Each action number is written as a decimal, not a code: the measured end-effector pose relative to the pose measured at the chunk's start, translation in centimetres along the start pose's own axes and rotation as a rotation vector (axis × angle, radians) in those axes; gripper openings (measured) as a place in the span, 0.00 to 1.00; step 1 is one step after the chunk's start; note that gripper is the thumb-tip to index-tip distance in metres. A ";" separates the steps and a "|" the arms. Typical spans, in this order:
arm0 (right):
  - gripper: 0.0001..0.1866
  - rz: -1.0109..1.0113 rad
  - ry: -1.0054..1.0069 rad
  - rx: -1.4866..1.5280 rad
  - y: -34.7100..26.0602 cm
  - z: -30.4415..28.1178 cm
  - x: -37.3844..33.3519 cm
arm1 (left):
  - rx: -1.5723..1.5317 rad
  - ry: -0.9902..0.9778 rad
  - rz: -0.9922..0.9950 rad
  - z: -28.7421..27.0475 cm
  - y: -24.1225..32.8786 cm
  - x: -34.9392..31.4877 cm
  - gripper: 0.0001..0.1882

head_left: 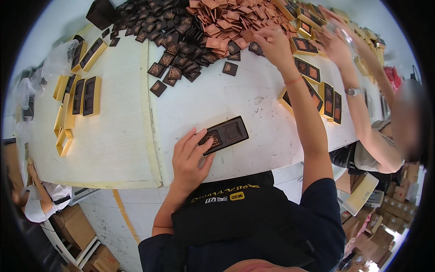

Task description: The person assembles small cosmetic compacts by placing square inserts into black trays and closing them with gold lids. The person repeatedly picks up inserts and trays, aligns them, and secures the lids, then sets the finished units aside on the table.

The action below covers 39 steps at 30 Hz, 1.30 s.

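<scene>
In front of me on the white table lies a narrow box with a black two-compartment tray (233,131). My left hand (188,156) grips its left end, with fingertips on a dark brown square packet (213,138) in the left compartment. The right compartment holds nothing. My right arm stretches to the far side, where my right hand (276,47) pinches a copper-coloured square packet (247,35) at the pile's edge. Beyond lie a heap of dark brown square packets (174,34) and a heap of copper-coloured ones (231,20).
Gold-edged boxes with black trays (92,96) and gold sleeves (64,141) stand at the left. More boxes, some filled (327,97), are at the right. A co-worker's hands (335,43) move at the far right, one wearing a watch. A black bin (100,14) stands far left.
</scene>
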State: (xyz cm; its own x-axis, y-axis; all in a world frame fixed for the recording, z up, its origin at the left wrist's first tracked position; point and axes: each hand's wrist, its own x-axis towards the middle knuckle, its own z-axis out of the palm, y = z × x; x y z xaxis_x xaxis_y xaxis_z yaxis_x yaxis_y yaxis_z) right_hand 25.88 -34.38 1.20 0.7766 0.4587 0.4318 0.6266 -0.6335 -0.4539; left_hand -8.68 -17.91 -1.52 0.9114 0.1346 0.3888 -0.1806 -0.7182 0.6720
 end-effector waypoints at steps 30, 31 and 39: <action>0.10 -0.574 -0.747 0.201 -12.8 -5.0 -11.2 | -0.174 0.017 -0.034 0.4 -0.4 0.3 0.35; 0.10 -0.633 -0.759 0.179 -13.0 -4.6 -10.9 | -0.182 0.020 -0.042 0.4 -0.4 0.2 0.35; 0.22 -0.284 -0.556 0.392 -10.8 -6.8 -14.3 | -0.204 0.003 -0.080 0.5 -0.6 -0.3 0.37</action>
State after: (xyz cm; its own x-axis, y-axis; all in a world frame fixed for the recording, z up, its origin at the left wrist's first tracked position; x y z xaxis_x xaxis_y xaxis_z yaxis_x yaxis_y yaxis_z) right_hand 7.56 -38.37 5.24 0.4344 0.8860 0.1623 0.7050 -0.2223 -0.6734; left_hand -8.68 -17.87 -2.40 0.9248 0.1877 0.3309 -0.1791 -0.5525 0.8141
